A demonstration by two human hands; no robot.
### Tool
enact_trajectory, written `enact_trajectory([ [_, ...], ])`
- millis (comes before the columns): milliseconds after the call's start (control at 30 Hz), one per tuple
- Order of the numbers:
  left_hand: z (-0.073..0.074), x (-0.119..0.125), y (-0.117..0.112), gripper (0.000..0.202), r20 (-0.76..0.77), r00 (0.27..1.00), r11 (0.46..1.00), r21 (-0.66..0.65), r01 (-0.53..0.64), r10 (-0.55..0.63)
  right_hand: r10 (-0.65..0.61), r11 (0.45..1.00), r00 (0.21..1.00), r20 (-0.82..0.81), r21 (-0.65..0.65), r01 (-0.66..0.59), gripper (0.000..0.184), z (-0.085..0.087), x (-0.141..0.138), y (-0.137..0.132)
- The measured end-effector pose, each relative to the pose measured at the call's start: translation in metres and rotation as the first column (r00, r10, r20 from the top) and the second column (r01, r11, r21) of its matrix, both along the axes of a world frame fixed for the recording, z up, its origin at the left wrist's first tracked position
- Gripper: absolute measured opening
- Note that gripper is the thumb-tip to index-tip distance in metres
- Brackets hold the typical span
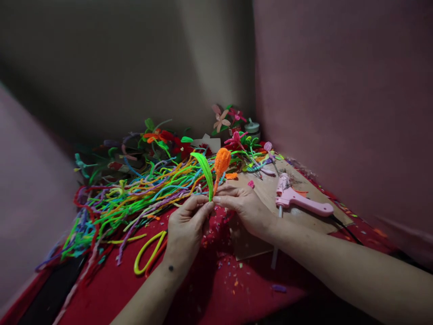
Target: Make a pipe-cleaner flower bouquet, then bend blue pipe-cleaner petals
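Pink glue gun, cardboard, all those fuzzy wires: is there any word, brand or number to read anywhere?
No readable text anywhere.
Pink glue gun: no marking shows.
Cardboard sheet: plain.
White jar: too small and blurred to tell.
Orange pipe-cleaner flower and green leaf: no tag.

Both bare forearms reach in from the near edge and converge at the centre. The left hand (186, 225) shows its back, thumb and forefinger pinched; the right hand (245, 208), just beside it, pinches likewise, fingertips nearly touching.
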State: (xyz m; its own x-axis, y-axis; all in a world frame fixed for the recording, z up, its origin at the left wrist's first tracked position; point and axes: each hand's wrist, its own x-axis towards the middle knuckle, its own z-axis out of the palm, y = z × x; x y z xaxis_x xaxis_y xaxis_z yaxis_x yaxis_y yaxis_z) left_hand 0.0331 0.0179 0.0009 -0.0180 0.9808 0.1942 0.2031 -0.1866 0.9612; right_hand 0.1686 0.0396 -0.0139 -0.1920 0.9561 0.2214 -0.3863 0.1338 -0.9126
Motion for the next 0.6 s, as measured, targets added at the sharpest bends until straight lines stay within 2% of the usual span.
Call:
enact_trajectory([
  [67, -0.005, -0.003, 0.002, 0.01, -0.061, 0.998, 0.998, 0.06, 0.014, -0.011, -0.005, 1.0, 1.0, 0.027, 0.024, 0.004, 0.016, -0.002, 0.001, 0.002],
  [133, -0.01, -0.007, 0.003, 0.009, -0.203, 0.979, 0.98, 0.194, 0.041, -0.001, -0.014, 0.998, 0.997, 0.071, 0.058, 0.01, 0.013, -0.002, 0.002, 0.003],
  [200, -0.014, -0.011, 0.005, 0.013, -0.39, 0.919, 0.916, 0.386, 0.109, 0.055, -0.034, 0.995, 0.993, 0.116, 0.095, 0.023, 0.01, -0.001, 0.002, 0.004],
  [267, -0.019, -0.014, 0.006, 0.021, -0.553, 0.817, 0.806, 0.554, 0.21, 0.167, -0.047, 0.992, 0.987, 0.153, 0.122, 0.028, 0.01, 0.0, 0.002, 0.003],
  [333, -0.024, -0.016, 0.007, 0.025, -0.664, 0.674, 0.704, 0.644, 0.298, 0.322, -0.058, 0.99, 0.981, 0.187, 0.141, 0.031, 0.011, 0.001, 0.002, 0.002],
  [367, -0.026, -0.017, 0.007, 0.026, -0.701, 0.592, 0.675, 0.661, 0.329, 0.398, -0.064, 0.988, 0.977, 0.203, 0.148, 0.034, 0.011, 0.001, 0.002, 0.002],
  [433, -0.027, -0.016, 0.006, 0.023, -0.739, 0.439, 0.652, 0.666, 0.363, 0.51, -0.075, 0.987, 0.971, 0.225, 0.159, 0.04, 0.013, 0.001, 0.002, 0.002],
  [467, -0.027, -0.015, 0.006, 0.021, -0.744, 0.395, 0.647, 0.666, 0.371, 0.539, -0.075, 0.986, 0.97, 0.232, 0.164, 0.038, 0.015, 0.001, 0.003, 0.002],
  [500, -0.025, -0.014, 0.005, 0.018, -0.741, 0.385, 0.641, 0.67, 0.375, 0.55, -0.073, 0.985, 0.968, 0.239, 0.171, 0.032, 0.016, 0.001, 0.003, 0.002],
  [533, -0.023, -0.013, 0.004, 0.016, -0.736, 0.408, 0.636, 0.674, 0.374, 0.54, -0.067, 0.984, 0.968, 0.243, 0.178, 0.024, 0.016, 0.0, 0.003, 0.002],
  [600, -0.016, -0.012, 0.002, 0.014, -0.712, 0.527, 0.649, 0.679, 0.344, 0.465, -0.025, 0.983, 0.977, 0.213, 0.185, -0.015, 0.013, 0.0, 0.003, 0.003],
])
